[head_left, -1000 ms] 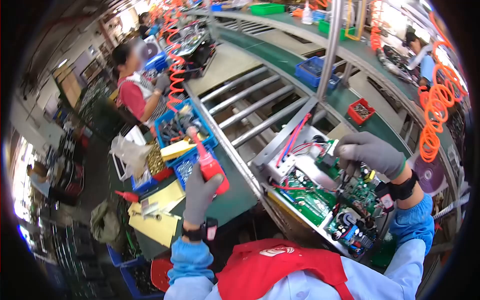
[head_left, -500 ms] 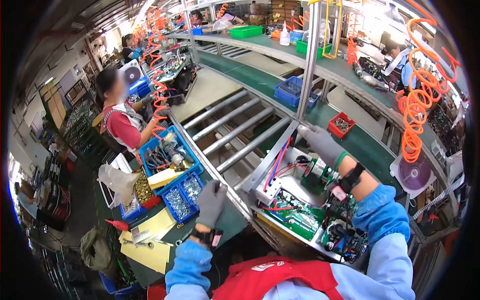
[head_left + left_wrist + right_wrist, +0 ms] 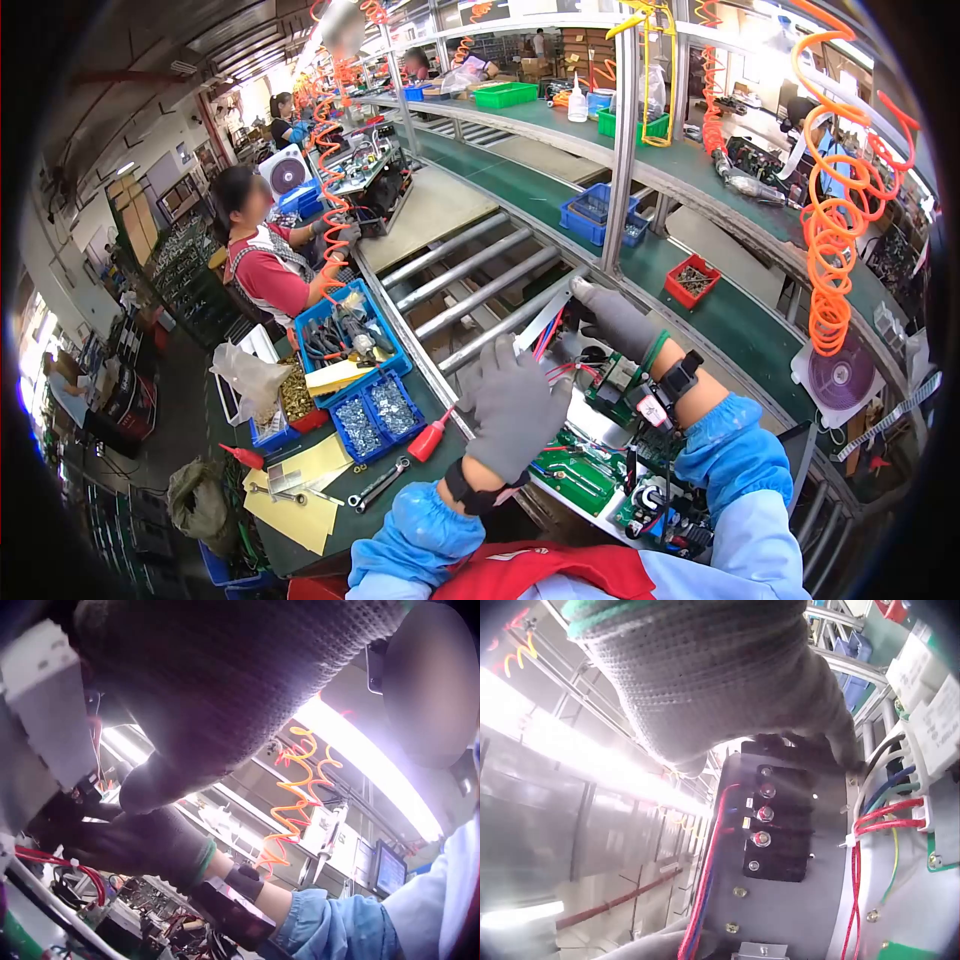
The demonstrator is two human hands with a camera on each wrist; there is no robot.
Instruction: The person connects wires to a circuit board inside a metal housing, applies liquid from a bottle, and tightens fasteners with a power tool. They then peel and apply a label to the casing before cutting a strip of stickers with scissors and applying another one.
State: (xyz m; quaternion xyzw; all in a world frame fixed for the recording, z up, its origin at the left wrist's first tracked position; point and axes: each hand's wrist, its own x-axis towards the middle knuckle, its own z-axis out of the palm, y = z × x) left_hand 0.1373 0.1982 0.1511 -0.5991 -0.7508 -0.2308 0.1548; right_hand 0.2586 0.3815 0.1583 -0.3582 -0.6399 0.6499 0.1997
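A metal panel (image 3: 543,322) stands along the left side of an electronics chassis with green boards (image 3: 580,478). In the right wrist view the panel (image 3: 829,877) carries a black terminal block (image 3: 776,825). My gloved right hand (image 3: 622,322) grips the panel's far end, fingers bent over its edge (image 3: 727,682). My gloved left hand (image 3: 515,408) is at the panel's near side with fingers extended; its contact is hidden. The left wrist view has my left hand (image 3: 225,682) large above and my right hand (image 3: 142,846) beyond. A red bottle (image 3: 428,441) lies beside my left wrist.
Left of the rollers (image 3: 490,285) are a blue tool bin (image 3: 402,350), blue screw trays (image 3: 372,455), wrenches (image 3: 380,486) and yellow paper (image 3: 305,525). A red box (image 3: 692,282) sits on the green bench. Orange coiled hoses (image 3: 830,250) hang at right. Another person (image 3: 270,260) sits at left.
The red bottle has left my left hand and lies on the table. That hand has moved right to the panel. My right hand has gone from the boards to the panel's far end.
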